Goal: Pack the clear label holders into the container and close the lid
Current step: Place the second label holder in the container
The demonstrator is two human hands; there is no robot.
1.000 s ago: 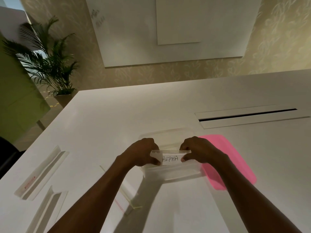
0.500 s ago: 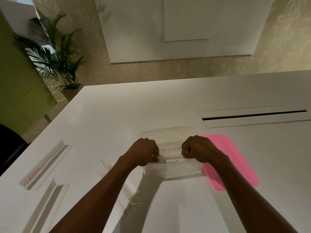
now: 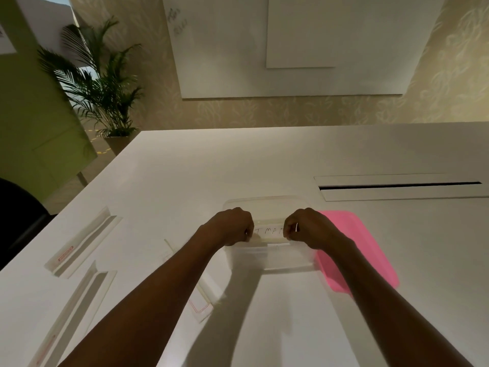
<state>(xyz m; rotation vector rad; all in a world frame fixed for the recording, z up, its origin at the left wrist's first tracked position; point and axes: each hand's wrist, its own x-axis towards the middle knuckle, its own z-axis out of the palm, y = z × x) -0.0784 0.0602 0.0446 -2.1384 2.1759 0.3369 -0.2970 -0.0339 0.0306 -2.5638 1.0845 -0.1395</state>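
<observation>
A clear plastic container (image 3: 267, 260) stands open on the white table in front of me. My left hand (image 3: 232, 226) and my right hand (image 3: 304, 226) grip the two ends of a clear label holder (image 3: 268, 231) with handwritten letters, held low inside the container's mouth. The pink lid (image 3: 352, 245) lies flat to the right of the container, partly under my right forearm. Three more clear label holders lie on the table: one (image 3: 82, 242) at the far left, one (image 3: 76, 308) nearer the front edge, and one (image 3: 195, 295) partly hidden under my left forearm.
A cable slot (image 3: 399, 185) runs across the table at the back right. A potted palm (image 3: 100, 83) stands beyond the table's far left corner, beside a green partition (image 3: 34, 115). A whiteboard (image 3: 291, 43) hangs on the far wall.
The label holder has gone down from above the rim into the container. Its "ALPHA" face has tipped out of sight and another lettered label now shows between my hands.
</observation>
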